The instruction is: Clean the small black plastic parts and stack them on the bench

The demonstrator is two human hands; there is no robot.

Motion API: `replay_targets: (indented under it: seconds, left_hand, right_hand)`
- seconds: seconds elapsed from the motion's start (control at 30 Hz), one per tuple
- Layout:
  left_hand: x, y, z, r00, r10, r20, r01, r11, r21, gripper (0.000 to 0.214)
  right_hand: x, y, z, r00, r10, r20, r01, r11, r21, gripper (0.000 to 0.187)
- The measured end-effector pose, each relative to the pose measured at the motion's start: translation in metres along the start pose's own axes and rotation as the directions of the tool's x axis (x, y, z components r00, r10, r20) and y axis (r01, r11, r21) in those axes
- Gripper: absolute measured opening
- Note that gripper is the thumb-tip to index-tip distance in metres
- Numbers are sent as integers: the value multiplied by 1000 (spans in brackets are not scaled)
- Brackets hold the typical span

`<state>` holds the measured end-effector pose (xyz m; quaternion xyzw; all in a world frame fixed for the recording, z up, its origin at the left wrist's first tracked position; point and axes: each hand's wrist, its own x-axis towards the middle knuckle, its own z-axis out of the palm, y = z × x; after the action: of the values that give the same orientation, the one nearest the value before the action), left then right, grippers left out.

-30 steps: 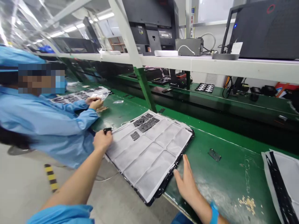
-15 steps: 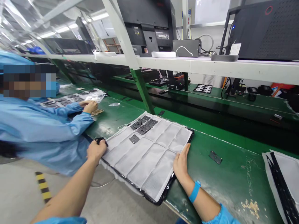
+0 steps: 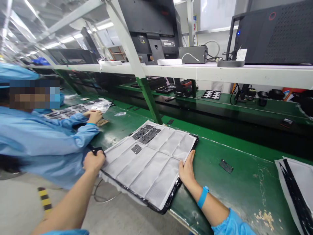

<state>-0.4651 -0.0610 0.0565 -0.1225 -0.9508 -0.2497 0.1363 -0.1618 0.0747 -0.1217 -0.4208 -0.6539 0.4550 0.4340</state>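
A black tray (image 3: 187,178) lined with a white cloth-like sheet with raised dividing ridges lies at an angle, its near corner past the bench edge. Several thin dark plate parts (image 3: 149,135) sit in its far left area, and one more plate part (image 3: 136,149) lies apart from them. My left hand (image 3: 95,160) is closed at the tray's left corner, around its black edge; the fingertips are partly hidden. Along the right side, my right hand (image 3: 187,169) holds the rim, thumb on top and fingers stretched along the edge.
A loose dark plate (image 3: 226,166) lies on the green bench (image 3: 212,195) right of the tray. Small pale crumbs (image 3: 264,218) and another lined tray (image 3: 299,189) are farther right. A co-worker (image 3: 49,140) in blue sits close on the left. A slanted post (image 3: 149,101) stands behind.
The tray has shifted slightly left across the bench, with both my hands moving along with it. The parts in it keep their layout. The view has tilted a little.
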Motion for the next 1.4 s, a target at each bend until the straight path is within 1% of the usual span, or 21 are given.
replay_targets:
  seconds: [0.07, 0.13, 0.2, 0.23, 0.27, 0.3, 0.33, 0.37, 0.4, 0.47, 0.5, 0.57, 0.63, 0.73, 0.8, 0.83, 0.93, 1.07, 1.2, 1.33, 1.4]
  left_hand:
    - [-3, 14, -10, 998, -56, 14, 57, 997, -51, 29]
    - [-15, 29, -20, 998, -27, 56, 34, 990, -134, 27]
    - [-43, 43, -27, 981, 117, 158, -75, 966, -248, 27]
    - [-65, 49, -29, 947, 223, 233, -143, 938, -316, 29]
    - [-92, 55, -30, 884, 340, 322, -204, 899, -388, 30]
    - [-124, 61, -29, 806, 436, 400, -245, 861, -445, 32]
    - [-159, 68, -27, 687, 545, 479, -278, 807, -520, 35]
    - [-195, 76, -25, 489, 685, 541, -284, 711, -643, 36]
    - [-231, 84, -23, 332, 755, 565, -233, 646, -727, 36]
    - [-294, 103, -20, 130, 798, 588, -94, 600, -794, 35]
    - [-319, 113, -18, 75, 803, 591, -29, 594, -804, 36]
    - [-357, 134, -14, -3, 802, 598, 78, 596, -799, 37]
    - [-379, 150, -9, -67, 795, 603, 161, 605, -780, 34]
    - [-398, 163, -3, -176, 773, 609, 227, 634, -739, 34]
    - [-406, 165, -2, -215, 775, 594, 224, 631, -743, 38]
    - [-410, 165, -2, -220, 785, 579, 206, 618, -759, 41]
    - [-421, 167, -3, -216, 821, 529, 107, 558, -823, 42]
    - [-431, 174, -4, -211, 865, 456, 2, 467, -884, 32]
    - [-439, 176, -3, -204, 891, 406, -39, 407, -913, 26]
    - [-445, 175, -7, -191, 898, 396, -47, 394, -918, 26]
    - [-447, 174, -9, -197, 898, 394, -37, 395, -918, 26]
  right_hand:
    - [-4, -3, -11, 1000, 1, -7, -1, 1000, 2, 96]
    - [-15, -10, -27, 1000, 0, -16, 0, 1000, 0, 93]
    - [-34, -20, -52, 1000, -9, -19, 9, 1000, -1, 87]
    - [-47, -26, -67, 1000, -22, -13, 22, 1000, 0, 81]
    - [-60, -34, -85, 999, -50, 3, 50, 999, 14, 73]
    - [-73, -42, -105, 997, -69, 24, 68, 997, 46, 66]
    - [-86, -51, -126, 997, -73, 27, 71, 994, 82, 58]
    - [-98, -61, -147, 996, -65, 55, 59, 992, 108, 53]
    - [-109, -70, -167, 997, -34, 67, 26, 993, 115, 50]
    - [-125, -86, -204, 997, 37, 67, -44, 994, 105, 48]
    - [-130, -92, -220, 995, 73, 66, -80, 992, 99, 45]
    - [-136, -99, -245, 991, 130, 16, -130, 986, 99, 35]
    - [-139, -100, -264, 982, 167, -89, -156, 981, 114, 30]
    - [-141, -97, -283, 953, 224, -206, -196, 970, 147, 33]
    - [-142, -95, -292, 939, 261, -226, -223, 958, 179, 33]
    - [-143, -94, -295, 933, 276, -230, -233, 953, 196, 32]
    - [-143, -92, -304, 916, 312, -252, -253, 937, 240, 33]
    - [-143, -85, -313, 893, 341, -295, -262, 925, 274, 38]
    - [-145, -76, -315, 876, 360, -322, -257, 912, 319, 37]
    - [-146, -66, -313, 859, 356, -369, -222, 907, 357, 36]
    - [-146, -64, -312, 854, 351, -385, -211, 908, 362, 35]
